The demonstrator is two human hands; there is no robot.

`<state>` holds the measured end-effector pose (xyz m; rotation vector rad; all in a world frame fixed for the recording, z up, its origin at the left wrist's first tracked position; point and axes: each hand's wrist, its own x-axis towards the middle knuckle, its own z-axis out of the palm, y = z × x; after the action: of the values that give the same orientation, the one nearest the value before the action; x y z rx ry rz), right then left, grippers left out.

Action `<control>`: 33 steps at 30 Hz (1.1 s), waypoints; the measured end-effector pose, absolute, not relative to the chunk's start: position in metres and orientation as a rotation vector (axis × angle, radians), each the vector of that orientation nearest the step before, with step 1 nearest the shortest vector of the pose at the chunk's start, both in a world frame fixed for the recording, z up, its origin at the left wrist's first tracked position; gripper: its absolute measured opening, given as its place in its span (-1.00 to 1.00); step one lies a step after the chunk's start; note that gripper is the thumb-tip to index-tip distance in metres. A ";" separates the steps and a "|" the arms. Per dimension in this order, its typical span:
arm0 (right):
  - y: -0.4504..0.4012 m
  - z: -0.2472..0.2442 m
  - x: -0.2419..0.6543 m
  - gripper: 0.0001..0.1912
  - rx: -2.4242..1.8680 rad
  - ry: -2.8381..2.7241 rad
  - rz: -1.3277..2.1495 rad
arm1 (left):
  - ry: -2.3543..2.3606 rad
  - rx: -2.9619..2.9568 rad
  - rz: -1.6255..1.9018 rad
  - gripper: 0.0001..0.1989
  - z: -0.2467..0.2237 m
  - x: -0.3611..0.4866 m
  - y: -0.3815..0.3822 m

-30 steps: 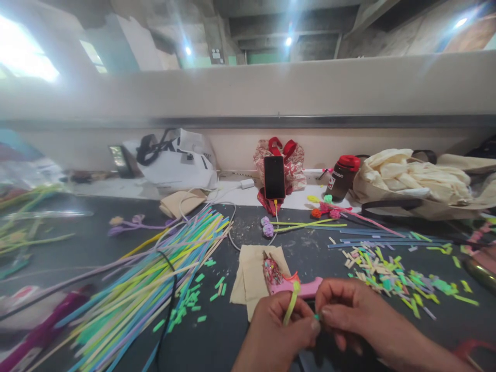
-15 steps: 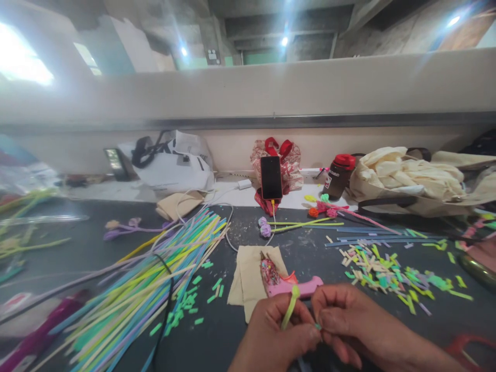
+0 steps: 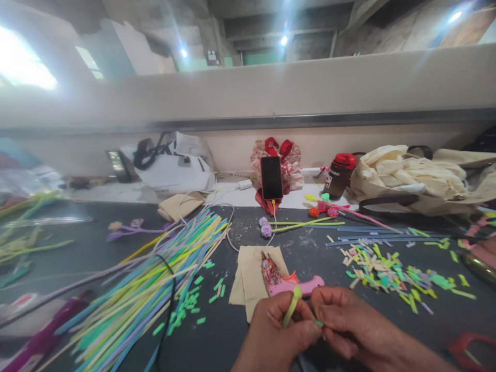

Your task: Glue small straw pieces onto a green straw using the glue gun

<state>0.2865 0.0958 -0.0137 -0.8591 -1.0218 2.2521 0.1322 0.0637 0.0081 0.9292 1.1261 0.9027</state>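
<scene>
My left hand [image 3: 277,328] is closed in a pinch at the bottom centre. A yellow-green pipe cleaner piece [image 3: 292,307] with a rounded end sticks up between its fingers. Against it, my right hand [image 3: 344,320] pinches at the same spot, where a tiny green piece [image 3: 319,323] shows between the fingertips. Most of what the fingers hold is hidden. Just beyond the hands, a pink glue gun [image 3: 296,287] lies with its speckled front part on folded brown paper napkins [image 3: 248,279].
Long coloured pipe cleaners [image 3: 155,279] spread on the left, with cut green bits [image 3: 186,305] beside them. More cut pieces [image 3: 387,271] lie right. A phone [image 3: 272,178] stands behind, near a red-lidded bottle [image 3: 341,175] and a cloth bag [image 3: 411,175]. Red-handled scissors [image 3: 461,346] rest lower right.
Both hands stay pinched together at nearly the same place. The view has shifted very slightly, and the fingers have moved only a little.
</scene>
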 end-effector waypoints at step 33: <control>0.098 0.005 0.291 -0.71 -1.205 -1.729 1.614 | 1.057 0.564 1.276 -0.82 0.037 0.088 0.068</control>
<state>0.2913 0.0983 0.0055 -1.2051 -1.7294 1.6143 0.0876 0.0676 0.0366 0.5641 1.0574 1.2760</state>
